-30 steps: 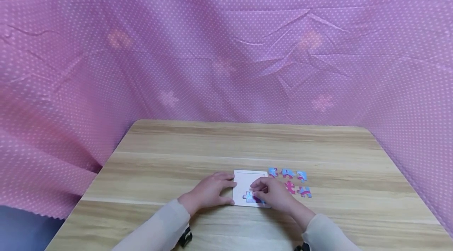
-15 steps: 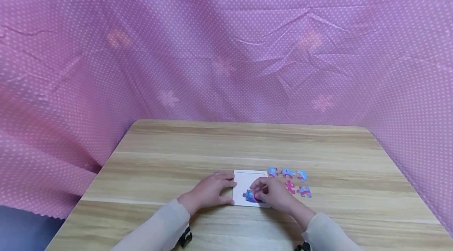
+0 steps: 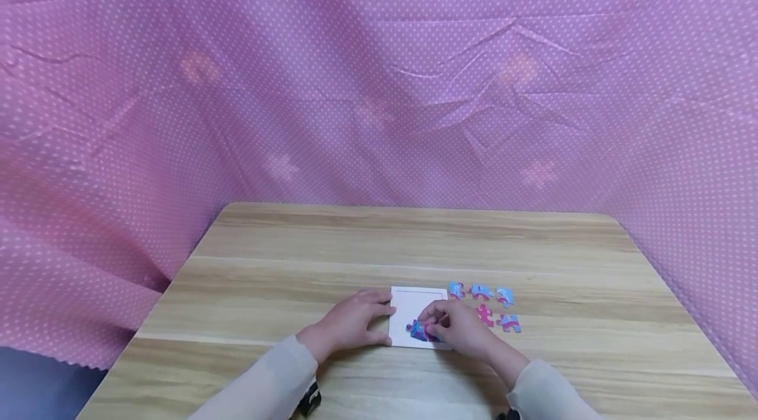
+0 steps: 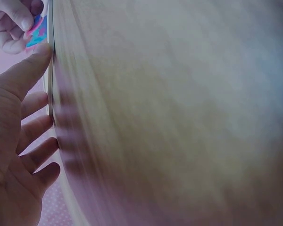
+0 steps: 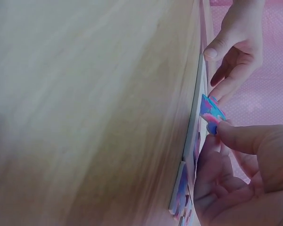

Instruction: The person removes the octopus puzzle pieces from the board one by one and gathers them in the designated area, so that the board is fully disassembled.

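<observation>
A square white puzzle board with a raised rim lies on the table. Along its left edge rests my left hand, fingertips and thumb touching the side; the left wrist view shows the fingers spread against that edge. My right hand is over the board's lower right, pinching a blue and pink jigsaw piece between thumb and fingers. In the right wrist view this piece is tilted above the board. Beneath it another coloured piece appears to lie on the board, mostly hidden by my right hand.
Right of the board lie several loose jigsaw pieces: blue ones in a back row, a pink piece and a blue and pink piece nearer. The wooden table ends at a pink dotted cloth behind.
The pinched piece, pale with glare a second ago, now shows darker blue and pink, so its tilt has changed. The right hand has barely shifted; the left hand stays on the board's edge.
</observation>
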A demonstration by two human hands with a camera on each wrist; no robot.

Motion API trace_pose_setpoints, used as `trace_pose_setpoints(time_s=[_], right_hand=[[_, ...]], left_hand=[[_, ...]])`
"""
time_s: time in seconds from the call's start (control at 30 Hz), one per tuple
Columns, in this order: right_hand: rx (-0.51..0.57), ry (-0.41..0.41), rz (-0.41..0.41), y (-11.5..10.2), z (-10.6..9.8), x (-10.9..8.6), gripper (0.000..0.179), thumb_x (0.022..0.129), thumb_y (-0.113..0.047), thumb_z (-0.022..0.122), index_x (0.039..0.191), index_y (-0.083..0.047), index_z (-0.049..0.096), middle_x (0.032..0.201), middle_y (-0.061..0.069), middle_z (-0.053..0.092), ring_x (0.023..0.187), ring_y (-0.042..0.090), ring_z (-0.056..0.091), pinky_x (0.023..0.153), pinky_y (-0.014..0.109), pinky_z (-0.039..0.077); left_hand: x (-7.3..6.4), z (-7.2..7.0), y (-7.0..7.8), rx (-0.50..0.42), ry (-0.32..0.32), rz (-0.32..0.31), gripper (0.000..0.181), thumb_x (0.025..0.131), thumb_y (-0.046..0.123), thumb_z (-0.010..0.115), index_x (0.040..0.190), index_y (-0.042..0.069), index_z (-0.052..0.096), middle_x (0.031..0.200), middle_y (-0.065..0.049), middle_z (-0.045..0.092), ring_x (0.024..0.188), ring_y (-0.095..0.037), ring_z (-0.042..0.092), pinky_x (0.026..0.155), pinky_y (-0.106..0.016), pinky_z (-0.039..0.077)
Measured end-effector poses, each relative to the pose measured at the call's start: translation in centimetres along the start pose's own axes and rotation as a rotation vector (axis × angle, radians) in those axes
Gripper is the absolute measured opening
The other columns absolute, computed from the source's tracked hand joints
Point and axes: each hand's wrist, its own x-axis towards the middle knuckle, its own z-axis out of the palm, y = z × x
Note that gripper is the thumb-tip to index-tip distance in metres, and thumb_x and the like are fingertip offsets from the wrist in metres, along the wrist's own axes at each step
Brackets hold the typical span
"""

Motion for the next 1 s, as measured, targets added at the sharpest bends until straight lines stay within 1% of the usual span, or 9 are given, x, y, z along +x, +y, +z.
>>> trace_pose_setpoints(time_s=[0.2, 0.33, 0.43, 0.6, 0.7, 0.83, 1.0], right_hand=[[0.051, -0.010, 0.018, 0.4, -0.7, -0.2, 0.012, 0.086, -0.006, 0.067, 0.096, -0.014, 0.068, 0.084, -0.005, 0.063, 0.080, 0.014, 0.058, 0.074, 0.030, 0.050], [0.071, -0.005, -0.009, 0.8, -1.8, -0.6, 0.010, 0.088, -0.007, 0.066, 0.097, -0.011, 0.068, 0.085, -0.003, 0.064, 0.081, 0.016, 0.058, 0.074, 0.030, 0.049], [0.091, -0.020, -0.027, 1.3, -2.6, -1.0, 0.010, 0.088, -0.007, 0.066, 0.098, -0.008, 0.068, 0.085, -0.001, 0.065, 0.081, 0.017, 0.058, 0.073, 0.029, 0.048], [0.048, -0.034, -0.057, 2.2, -4.0, -1.7, 0.011, 0.088, -0.008, 0.066, 0.098, -0.009, 0.069, 0.085, -0.003, 0.064, 0.079, 0.015, 0.057, 0.070, 0.025, 0.048], [0.043, -0.054, -0.067, 2.6, -4.8, -2.3, 0.012, 0.088, -0.008, 0.065, 0.099, -0.008, 0.068, 0.087, -0.002, 0.064, 0.081, 0.015, 0.057, 0.071, 0.025, 0.048], [0.093, -0.092, -0.053, 3.4, -5.7, -3.2, 0.014, 0.088, -0.006, 0.065, 0.102, -0.005, 0.067, 0.091, 0.001, 0.066, 0.082, 0.016, 0.057, 0.071, 0.024, 0.049], [0.112, -0.104, -0.038, 4.4, -6.7, -4.1, 0.014, 0.087, -0.004, 0.065, 0.101, -0.004, 0.066, 0.091, 0.003, 0.065, 0.082, 0.017, 0.059, 0.072, 0.024, 0.050]], left_hand=[[0.1, -0.1, 0.1, -0.004, -0.012, -0.011, 0.058, 0.082, 0.047, 0.070, 0.128, 0.013, 0.062, 0.141, -0.007, 0.048, 0.131, -0.025, 0.041, 0.108, -0.039, 0.031], [0.1, -0.1, 0.1, -0.002, -0.011, -0.006, 0.057, 0.082, 0.046, 0.071, 0.126, 0.012, 0.063, 0.139, -0.007, 0.050, 0.130, -0.024, 0.041, 0.108, -0.037, 0.031], [0.1, -0.2, 0.1, -0.002, -0.007, -0.003, 0.056, 0.082, 0.045, 0.072, 0.126, 0.011, 0.064, 0.138, -0.007, 0.051, 0.130, -0.024, 0.042, 0.108, -0.037, 0.032], [0.0, -0.2, 0.2, 0.000, 0.001, -0.001, 0.056, 0.082, 0.045, 0.072, 0.126, 0.011, 0.064, 0.138, -0.008, 0.051, 0.129, -0.026, 0.042, 0.107, -0.039, 0.033], [0.0, -0.3, 0.3, 0.000, -0.009, -0.012, 0.057, 0.082, 0.045, 0.071, 0.126, 0.011, 0.063, 0.139, -0.008, 0.050, 0.130, -0.026, 0.041, 0.108, -0.039, 0.032], [-0.1, -0.3, 0.4, -0.004, -0.026, -0.028, 0.057, 0.083, 0.045, 0.070, 0.128, 0.011, 0.062, 0.140, -0.007, 0.049, 0.132, -0.025, 0.040, 0.109, -0.037, 0.030], [0.0, -0.3, 0.3, -0.002, -0.017, -0.016, 0.057, 0.082, 0.045, 0.070, 0.127, 0.011, 0.062, 0.140, -0.007, 0.049, 0.131, -0.025, 0.040, 0.109, -0.038, 0.030]])
